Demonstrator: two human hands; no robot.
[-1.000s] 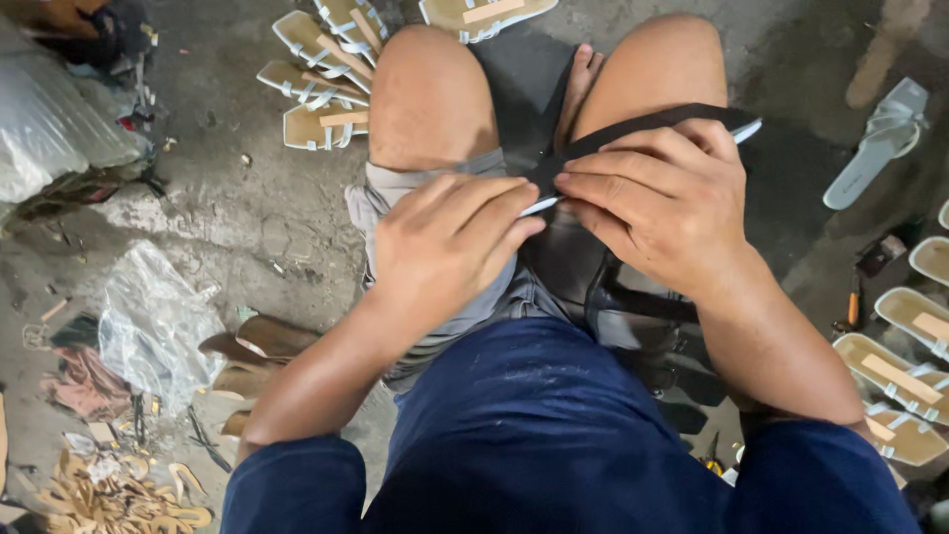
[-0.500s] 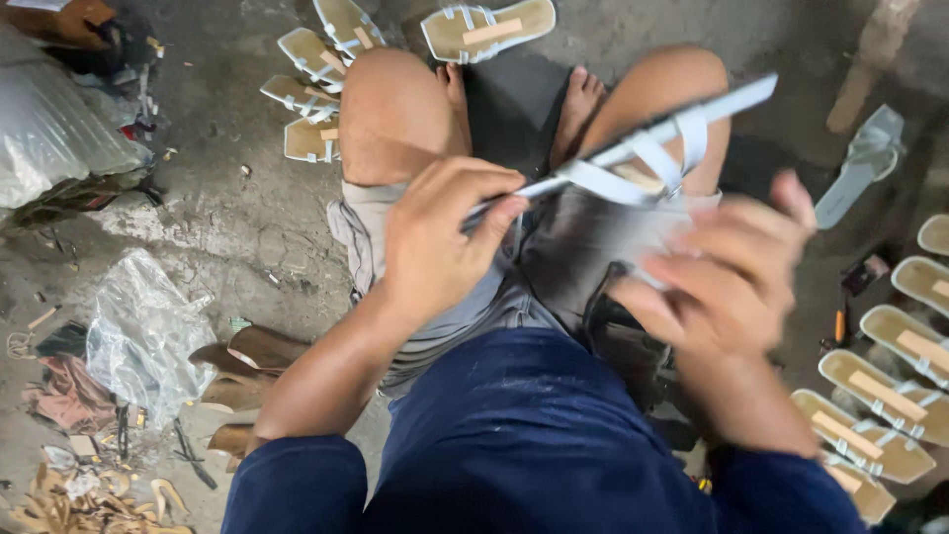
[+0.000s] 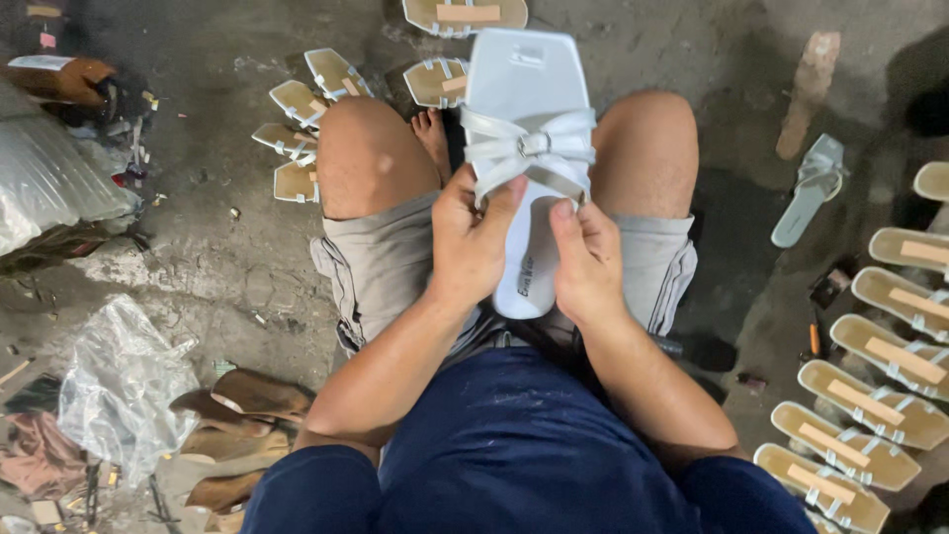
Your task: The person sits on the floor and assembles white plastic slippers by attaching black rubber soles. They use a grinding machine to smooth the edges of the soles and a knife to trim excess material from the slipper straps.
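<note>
Between the bare knees, above the lap, both hands hold a white square-toed sandal (image 3: 524, 148) upright, sole side away, toe pointing away from the body. Left hand (image 3: 473, 242) grips the sandal's left edge, thumb pressed up against the crossed straps with their small metal buckle (image 3: 534, 144). Right hand (image 3: 585, 262) clasps the right edge near the heel, thumb laid on the insole just under the straps, fingers curled behind. Both forearms angle inward from the elbows, wrists close together.

On the concrete floor (image 3: 227, 257), a row of tan-soled sandals (image 3: 870, 396) lies at the right, a smaller cluster (image 3: 306, 119) sits beyond the left knee, and one grey sandal (image 3: 809, 193) lies apart. Clear plastic bags (image 3: 124, 381) rest at the left, beside brown sole pieces (image 3: 242, 400).
</note>
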